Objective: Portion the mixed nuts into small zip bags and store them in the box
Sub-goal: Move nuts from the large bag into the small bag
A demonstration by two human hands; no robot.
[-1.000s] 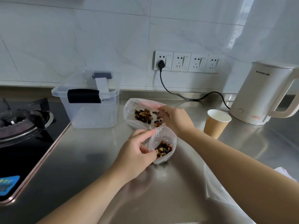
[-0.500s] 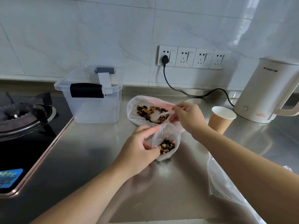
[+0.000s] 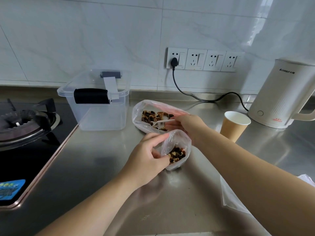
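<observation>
Left hand (image 3: 146, 155) pinches small zip bag (image 3: 177, 149) open at centre; right hand (image 3: 189, 126) holds white spoon (image 3: 162, 122) in large nut bag (image 3: 153, 116), 12 o'clock; box (image 3: 97, 103) at 10.

My counter (image 3: 95, 167) is brushed steel, smooth with a dull sheen. The small bag (image 3: 177, 145) and the big bag (image 3: 141, 109) are thin clear plastic, crinkled and glossy. The spoon (image 3: 162, 122) is white plastic, the box (image 3: 100, 116) clear hard plastic. The cup (image 3: 232, 128) is matt brown paper, the kettle (image 3: 283, 96) matt cream plastic, the wall tiles (image 3: 85, 31) glossy.
</observation>
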